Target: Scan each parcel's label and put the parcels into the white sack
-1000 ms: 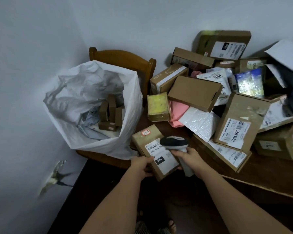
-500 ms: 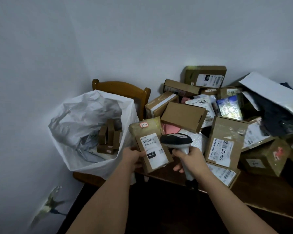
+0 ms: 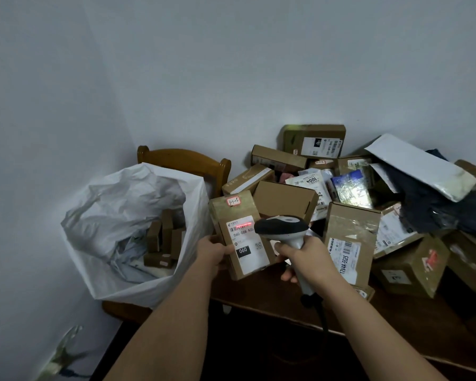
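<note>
The left hand (image 3: pixel 213 253) is gripping a brown cardboard parcel (image 3: pixel 239 235) near the white sack (image 3: pixel 127 232); the right hand (image 3: pixel 304 255) is holding a grey handheld scanner (image 3: pixel 282 229), its red line lying across the white label (image 3: pixel 246 243).

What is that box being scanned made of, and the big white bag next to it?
The held box looks like plain brown cardboard, matt, with a glossy strip of clear tape and a white paper label. The white sack seems a thin plastic or woven-plastic film: it crumples into sharp creases and shines faintly. Which one, the picture leaves open.
</note>
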